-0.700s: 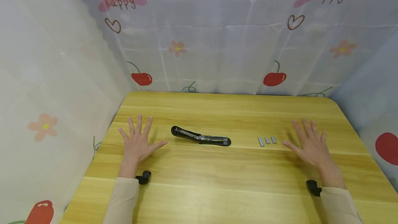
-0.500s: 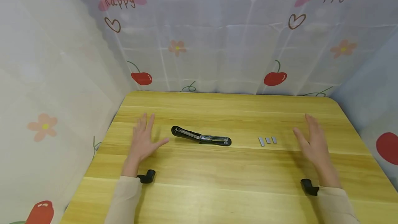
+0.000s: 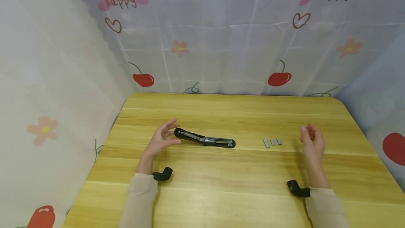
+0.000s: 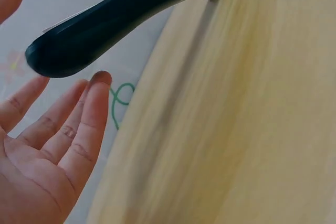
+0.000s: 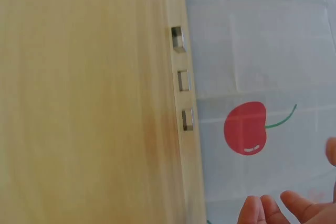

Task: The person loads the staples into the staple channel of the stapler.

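A black stapler lies unfolded in the middle of the table, its metal magazine showing. My left hand is at the stapler's left end, thumb and fingers spread to either side of it. In the left wrist view, the raised dark arm of the stapler passes between the thumb and the relaxed fingers. To the stapler's right are three strips of staples, one longer than the others. Beyond them hovers my right hand, fingers loosely bent and holding nothing; its fingertips enter the right wrist view's lower corner.
The wooden table has rounded far corners. A pale printed curtain hangs behind its back edge, and similar sheets stand at both sides. A black wrist camera is on the left wrist, another black camera on the right.
My left hand has moved right, from spread flat beside the stapler to around its left end. My right hand has turned, and its fingers have gone from spread to loosely bent. The stapler and staples stay put.
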### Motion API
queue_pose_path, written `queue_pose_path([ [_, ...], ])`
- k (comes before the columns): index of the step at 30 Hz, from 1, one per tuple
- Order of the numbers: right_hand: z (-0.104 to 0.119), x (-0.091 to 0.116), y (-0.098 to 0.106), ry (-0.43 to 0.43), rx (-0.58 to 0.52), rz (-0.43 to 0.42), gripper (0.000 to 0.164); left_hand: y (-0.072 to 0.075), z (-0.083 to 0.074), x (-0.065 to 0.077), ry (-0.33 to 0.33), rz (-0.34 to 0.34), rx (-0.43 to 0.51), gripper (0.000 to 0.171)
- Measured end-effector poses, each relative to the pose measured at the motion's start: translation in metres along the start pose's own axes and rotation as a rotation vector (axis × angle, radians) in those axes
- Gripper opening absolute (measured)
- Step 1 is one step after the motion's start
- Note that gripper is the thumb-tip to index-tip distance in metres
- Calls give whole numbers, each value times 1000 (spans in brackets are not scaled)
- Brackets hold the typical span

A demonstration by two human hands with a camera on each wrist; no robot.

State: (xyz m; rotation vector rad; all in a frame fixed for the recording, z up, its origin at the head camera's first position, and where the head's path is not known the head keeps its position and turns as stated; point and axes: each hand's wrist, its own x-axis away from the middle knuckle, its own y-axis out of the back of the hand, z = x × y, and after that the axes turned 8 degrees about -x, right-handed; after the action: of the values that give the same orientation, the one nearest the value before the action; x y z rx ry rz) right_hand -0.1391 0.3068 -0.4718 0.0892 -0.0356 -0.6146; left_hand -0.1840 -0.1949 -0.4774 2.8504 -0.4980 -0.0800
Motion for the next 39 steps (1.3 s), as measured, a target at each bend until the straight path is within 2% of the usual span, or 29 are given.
queue_pose_path([
  [7,-14,2,2,-6,125,8,53,-11,7,-3,-31,-25,24,73],
  [17,-27,2,-3,150,304,65,44,-13,7,-5,48,-114,-83,48],
  [26,-37,5,-6,263,416,124,35,-16,8,-5,57,-140,-106,45],
  [30,-38,6,-7,311,483,162,33,-18,-9,-1,72,-134,-85,44],
  [33,-38,7,-7,312,541,213,35,-19,-22,2,92,-125,-70,45],
  [39,-38,8,-8,314,621,277,33,-19,-21,1,77,-127,-45,45],
])
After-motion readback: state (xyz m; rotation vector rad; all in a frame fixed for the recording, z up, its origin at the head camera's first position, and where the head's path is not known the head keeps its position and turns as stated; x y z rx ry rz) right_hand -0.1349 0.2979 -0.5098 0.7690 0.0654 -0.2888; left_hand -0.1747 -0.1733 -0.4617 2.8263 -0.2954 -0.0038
